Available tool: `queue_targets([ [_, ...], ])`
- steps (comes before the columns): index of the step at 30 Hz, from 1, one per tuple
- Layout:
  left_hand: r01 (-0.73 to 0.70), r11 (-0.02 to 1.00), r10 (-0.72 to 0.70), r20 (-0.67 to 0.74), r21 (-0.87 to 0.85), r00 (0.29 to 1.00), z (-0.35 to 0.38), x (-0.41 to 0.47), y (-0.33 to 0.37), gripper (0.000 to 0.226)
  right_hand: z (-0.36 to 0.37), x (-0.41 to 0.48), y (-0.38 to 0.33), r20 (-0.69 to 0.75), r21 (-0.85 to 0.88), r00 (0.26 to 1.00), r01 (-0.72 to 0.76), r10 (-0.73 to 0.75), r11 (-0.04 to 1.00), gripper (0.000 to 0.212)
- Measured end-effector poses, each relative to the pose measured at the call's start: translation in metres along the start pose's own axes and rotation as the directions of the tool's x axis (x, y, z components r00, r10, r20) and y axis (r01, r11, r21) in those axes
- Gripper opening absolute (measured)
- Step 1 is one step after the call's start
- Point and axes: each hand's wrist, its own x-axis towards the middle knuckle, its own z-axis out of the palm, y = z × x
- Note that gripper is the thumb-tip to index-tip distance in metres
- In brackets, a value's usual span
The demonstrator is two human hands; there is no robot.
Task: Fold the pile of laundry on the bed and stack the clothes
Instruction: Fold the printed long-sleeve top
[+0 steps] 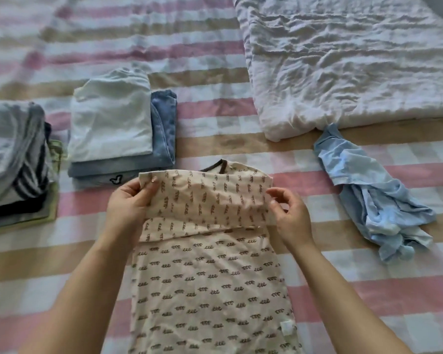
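A cream garment with a small brown print lies flat on the bed in front of me, its far part lifted into a fold. My left hand pinches the fold's left corner. My right hand pinches the right edge of the same fold. A folded stack with a white top piece over blue ones sits beyond on the left. A second stack of striped and dark clothes lies at the far left edge. A crumpled light blue garment lies unfolded to the right.
The bed has a pink, tan and white checked sheet. A rumpled white quilt covers the far right part.
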Motion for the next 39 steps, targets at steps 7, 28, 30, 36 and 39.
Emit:
queue_targets([
  [7, 0.195, 0.981, -0.19, -0.153, 0.018, 0.97, -0.087, 0.043, -0.053, 0.009, 0.043, 0.035, 0.021, -0.063, -0.2, 0.988, -0.152, 0.142, 0.968, 0.033],
  [28, -0.028, 0.906, 0.18, -0.327, 0.421, 0.928, -0.073, -0.008, -0.107, 0.057, 0.022, -0.003, 0.039, -0.136, -0.348, 0.982, -0.174, 0.134, 0.921, 0.016],
  [30, 0.015, 0.923, 0.136, -0.363, 0.385, 0.922, -0.076, -0.034, -0.12, 0.058, 0.016, -0.037, 0.044, -0.106, -0.286, 0.983, -0.173, 0.148, 0.942, 0.013],
  [36, 0.146, 0.894, 0.032, -0.385, 0.424, 0.922, -0.089, -0.124, -0.157, 0.046, -0.003, -0.155, 0.071, -0.049, -0.249, 0.97, -0.242, 0.238, 0.938, 0.025],
  [39, 0.211, 0.866, -0.007, -0.411, 0.454, 0.912, -0.096, -0.157, -0.175, 0.033, -0.009, -0.193, 0.085, -0.048, -0.228, 0.952, -0.306, 0.303, 0.924, 0.032],
])
